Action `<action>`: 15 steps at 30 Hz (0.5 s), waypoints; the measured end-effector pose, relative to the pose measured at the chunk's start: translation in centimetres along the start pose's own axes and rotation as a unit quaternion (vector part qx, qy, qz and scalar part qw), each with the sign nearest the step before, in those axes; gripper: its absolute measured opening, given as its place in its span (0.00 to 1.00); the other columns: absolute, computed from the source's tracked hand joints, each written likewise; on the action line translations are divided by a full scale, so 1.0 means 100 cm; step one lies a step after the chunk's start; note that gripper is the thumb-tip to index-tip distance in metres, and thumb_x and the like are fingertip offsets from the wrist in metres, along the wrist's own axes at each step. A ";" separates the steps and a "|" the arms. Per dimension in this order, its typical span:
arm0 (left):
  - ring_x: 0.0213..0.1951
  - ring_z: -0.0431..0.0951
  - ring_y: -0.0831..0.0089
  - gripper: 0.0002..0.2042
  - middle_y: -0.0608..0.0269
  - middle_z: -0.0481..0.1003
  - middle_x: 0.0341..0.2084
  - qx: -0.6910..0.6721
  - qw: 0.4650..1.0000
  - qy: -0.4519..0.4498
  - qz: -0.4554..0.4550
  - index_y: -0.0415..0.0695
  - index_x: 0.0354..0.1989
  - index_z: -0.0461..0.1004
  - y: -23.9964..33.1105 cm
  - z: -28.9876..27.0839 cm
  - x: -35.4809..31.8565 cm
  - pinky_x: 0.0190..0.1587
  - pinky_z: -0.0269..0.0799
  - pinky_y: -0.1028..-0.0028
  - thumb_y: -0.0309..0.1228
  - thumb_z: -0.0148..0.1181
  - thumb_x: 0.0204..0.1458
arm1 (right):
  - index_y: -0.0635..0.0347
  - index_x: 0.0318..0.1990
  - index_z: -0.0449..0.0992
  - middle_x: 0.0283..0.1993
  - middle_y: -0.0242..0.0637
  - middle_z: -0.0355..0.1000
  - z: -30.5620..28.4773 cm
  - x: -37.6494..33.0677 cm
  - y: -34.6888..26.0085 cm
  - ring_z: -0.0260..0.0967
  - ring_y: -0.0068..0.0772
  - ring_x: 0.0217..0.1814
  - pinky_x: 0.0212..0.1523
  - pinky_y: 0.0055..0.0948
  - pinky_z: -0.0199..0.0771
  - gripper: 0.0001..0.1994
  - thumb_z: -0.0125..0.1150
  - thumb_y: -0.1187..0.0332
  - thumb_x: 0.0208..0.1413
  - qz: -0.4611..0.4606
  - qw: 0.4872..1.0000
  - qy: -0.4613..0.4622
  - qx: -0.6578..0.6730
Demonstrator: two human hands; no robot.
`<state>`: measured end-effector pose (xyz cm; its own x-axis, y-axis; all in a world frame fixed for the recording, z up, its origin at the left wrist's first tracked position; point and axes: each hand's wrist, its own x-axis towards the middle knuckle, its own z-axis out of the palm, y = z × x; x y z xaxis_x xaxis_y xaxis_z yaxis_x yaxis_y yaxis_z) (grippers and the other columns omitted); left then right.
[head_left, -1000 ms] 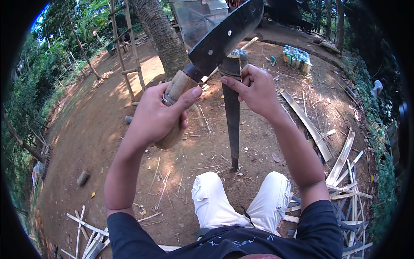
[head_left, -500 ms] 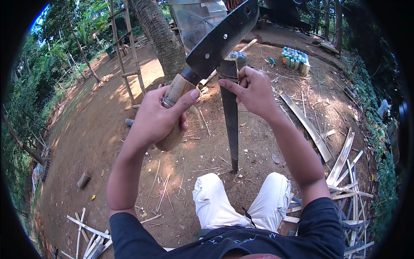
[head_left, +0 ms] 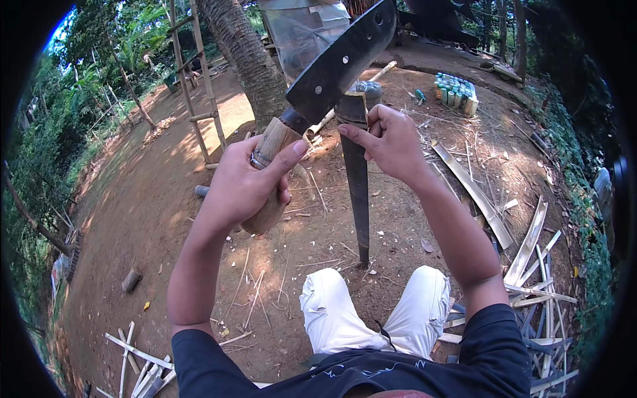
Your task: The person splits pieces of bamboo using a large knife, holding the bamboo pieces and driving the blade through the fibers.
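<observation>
Left hand: closed in a full fist around the wooden handle of a large knife; handle is pale, rounded, grain visible, with a metal ring near the blade. Blade: broad, dark, flat metal with small round holes, angled up and to the right. Its lower edge meets the top of a dark upright stake, long and tapering, point set in the bare dirt ground ahead of the knees. Right hand: fingers curled, pinching a thin pale strip at the stake's top. Flat split bamboo slats lie at the right.
</observation>
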<state>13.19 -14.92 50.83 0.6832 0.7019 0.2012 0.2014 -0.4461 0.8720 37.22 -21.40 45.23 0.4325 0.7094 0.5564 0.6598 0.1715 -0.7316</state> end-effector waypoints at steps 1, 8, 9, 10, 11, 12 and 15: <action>0.19 0.76 0.81 0.21 0.69 0.73 0.17 0.002 1.000 -0.001 0.001 0.38 0.38 0.74 0.000 0.000 0.000 0.23 0.72 0.78 0.48 0.66 0.58 | 0.62 0.29 0.73 0.15 0.28 0.70 0.000 0.000 0.000 0.71 0.16 0.18 0.21 0.20 0.66 0.23 0.76 0.51 0.51 0.001 1.000 0.001 -0.001; 0.19 0.76 0.81 0.22 0.69 0.73 0.17 -0.002 1.000 0.009 0.010 0.38 0.38 0.74 0.000 0.000 -0.004 0.23 0.72 0.78 0.48 0.66 0.58 | 0.62 0.30 0.73 0.15 0.29 0.70 0.001 -0.001 -0.001 0.72 0.16 0.18 0.21 0.20 0.66 0.23 0.75 0.50 0.51 0.000 1.000 -0.004 -0.001; 0.19 0.76 0.81 0.22 0.69 0.73 0.17 0.001 1.000 0.010 0.008 0.38 0.38 0.74 0.000 -0.001 -0.004 0.23 0.72 0.78 0.48 0.66 0.58 | 0.62 0.30 0.73 0.15 0.29 0.70 0.000 -0.001 -0.002 0.72 0.16 0.18 0.21 0.20 0.66 0.23 0.75 0.50 0.51 0.005 1.000 -0.006 -0.001; 0.19 0.76 0.81 0.22 0.69 0.73 0.17 0.003 1.000 0.012 0.006 0.38 0.37 0.74 0.000 -0.002 -0.004 0.23 0.72 0.78 0.49 0.66 0.58 | 0.62 0.30 0.73 0.15 0.29 0.70 -0.002 -0.002 -0.005 0.72 0.16 0.18 0.21 0.20 0.66 0.24 0.75 0.49 0.51 0.010 1.000 -0.008 -0.001; 0.19 0.76 0.81 0.21 0.69 0.73 0.17 0.005 1.000 0.007 0.002 0.38 0.37 0.74 0.001 -0.002 -0.003 0.23 0.72 0.78 0.49 0.66 0.58 | 0.62 0.30 0.73 0.15 0.29 0.70 -0.003 -0.003 -0.006 0.72 0.16 0.18 0.22 0.20 0.66 0.24 0.75 0.49 0.51 0.016 1.000 -0.010 -0.001; 0.19 0.76 0.81 0.21 0.69 0.73 0.17 0.007 1.000 0.002 -0.003 0.38 0.37 0.74 0.002 -0.002 -0.002 0.23 0.72 0.78 0.49 0.66 0.58 | 0.62 0.30 0.73 0.15 0.29 0.71 -0.003 -0.003 -0.005 0.72 0.16 0.19 0.22 0.20 0.66 0.24 0.75 0.49 0.51 0.016 1.000 -0.011 0.000; 0.18 0.76 0.81 0.21 0.69 0.73 0.16 0.015 1.000 0.005 -0.002 0.39 0.37 0.74 0.003 0.001 -0.002 0.23 0.72 0.78 0.48 0.66 0.58 | 0.62 0.30 0.73 0.15 0.29 0.71 -0.004 -0.003 -0.004 0.72 0.16 0.19 0.22 0.20 0.67 0.24 0.75 0.48 0.51 0.017 1.000 -0.011 0.001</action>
<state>13.19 -15.28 50.99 0.6759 0.7090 0.2013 0.2258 -0.4593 0.8591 37.06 -21.99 45.48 0.4418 0.7293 0.5223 0.6436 0.1479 -0.7509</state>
